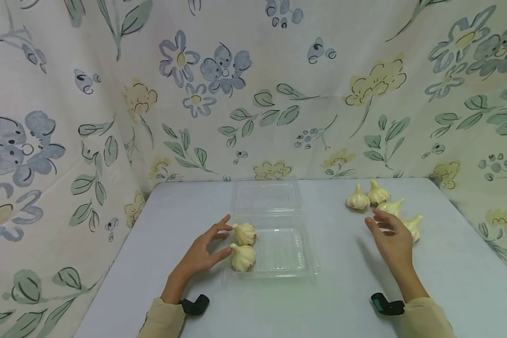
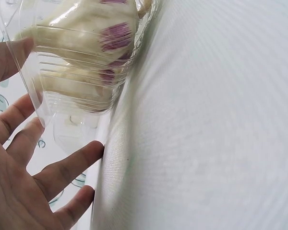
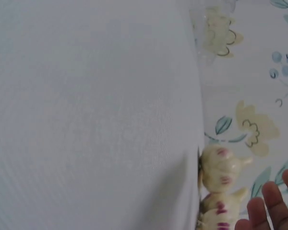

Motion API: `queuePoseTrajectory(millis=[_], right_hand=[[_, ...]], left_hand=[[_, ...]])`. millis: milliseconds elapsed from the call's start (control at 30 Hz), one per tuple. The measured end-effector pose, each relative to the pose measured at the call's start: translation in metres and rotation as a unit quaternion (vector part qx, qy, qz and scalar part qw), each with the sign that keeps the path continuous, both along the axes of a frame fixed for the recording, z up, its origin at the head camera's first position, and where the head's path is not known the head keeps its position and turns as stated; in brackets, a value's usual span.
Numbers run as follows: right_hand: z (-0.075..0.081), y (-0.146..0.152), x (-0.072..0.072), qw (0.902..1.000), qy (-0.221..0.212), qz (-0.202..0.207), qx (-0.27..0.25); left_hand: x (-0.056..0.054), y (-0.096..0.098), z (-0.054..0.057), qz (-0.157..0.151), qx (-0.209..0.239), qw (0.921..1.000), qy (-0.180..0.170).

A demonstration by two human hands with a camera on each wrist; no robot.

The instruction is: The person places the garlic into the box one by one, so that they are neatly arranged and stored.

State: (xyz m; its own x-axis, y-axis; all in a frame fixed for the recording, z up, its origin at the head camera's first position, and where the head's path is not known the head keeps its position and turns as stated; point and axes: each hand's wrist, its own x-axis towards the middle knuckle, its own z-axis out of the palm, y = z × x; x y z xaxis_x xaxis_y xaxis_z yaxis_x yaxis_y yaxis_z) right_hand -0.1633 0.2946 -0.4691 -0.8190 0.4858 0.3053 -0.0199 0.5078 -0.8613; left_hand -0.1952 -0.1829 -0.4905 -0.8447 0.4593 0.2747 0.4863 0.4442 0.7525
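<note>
A clear plastic clamshell container (image 1: 279,274) lies with its lid laid back. Two garlic bulbs (image 1: 243,258) sit along the left side of its tray, purple streaks showing through the ribbed wall in the left wrist view. My left hand (image 1: 204,253) is at that side, fingers spread, thumb and fingertips right at the rim beside the bulbs. Over on the right, my right hand (image 1: 392,239) hovers near several more garlic bulbs (image 1: 357,198), its fingers loosely bent and holding nothing. It partly covers the nearer bulbs in the head view.
The white table (image 1: 338,300) carries the container left of its middle and the loose bulbs at the back right. A floral curtain (image 1: 253,94) hangs behind the table and along both sides. Each wrist wears a small black camera (image 1: 195,305).
</note>
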Motion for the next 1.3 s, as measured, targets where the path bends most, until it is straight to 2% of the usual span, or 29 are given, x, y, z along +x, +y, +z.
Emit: queuePoseTrajectory(millis=[100,400,567,767,1000,1100,1300], right_hand=[[0.001,0.006,0.003,0.9998,0.004,-0.020,0.008],[0.001,0.025,0.010,0.9962,0.052,-0.069,0.009],[0.002,0.038,0.014,0.9933,0.041,-0.108,-0.002],[0.001,0.057,0.019,0.9889,0.008,-0.146,-0.026],[-0.002,0.071,0.022,0.9805,-0.050,-0.181,-0.058],[-0.003,0.075,0.023,0.9774,-0.080,-0.181,-0.074],[-0.003,0.082,0.023,0.9675,-0.180,-0.152,-0.092]], left_hand=[[0.001,-0.001,0.000,-0.002,0.001,1.0000,0.001],[-0.001,0.000,-0.001,0.003,0.000,1.0000,-0.004],[-0.001,-0.001,0.000,0.005,-0.001,1.0000,-0.004],[0.002,0.000,0.001,0.008,-0.002,0.9999,-0.008],[0.002,0.000,0.001,0.004,0.003,0.9999,-0.008],[0.002,0.001,0.002,0.002,0.004,1.0000,-0.009],[0.004,0.000,0.001,0.003,0.001,1.0000,-0.008]])
